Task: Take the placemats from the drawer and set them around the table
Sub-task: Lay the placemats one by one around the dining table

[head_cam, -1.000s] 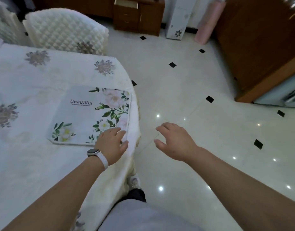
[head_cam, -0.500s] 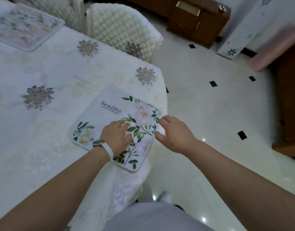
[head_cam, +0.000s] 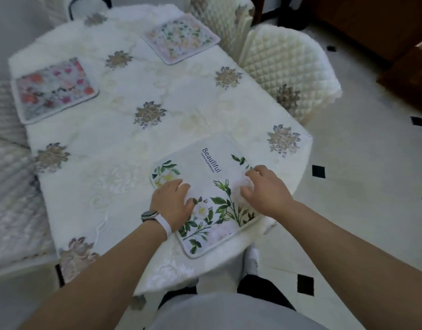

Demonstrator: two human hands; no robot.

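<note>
Left hand and right hand, fingers loosely spread, press on the floral placemat; its lettering runs far-to-near, askew to the desk edge.

I look down on a table that runs away from me and to the left. On its near right corner lies the near mat, one corner reaching the table's front edge. The left hand rests on the mat's left part. The right hand rests on its right part, apart from the left. A second mat lies at the far left edge, a third mat at the far right edge. One chair stands just beside the table's right side, another chair behind it, beside the third mat. The floor lies to the right.
</note>
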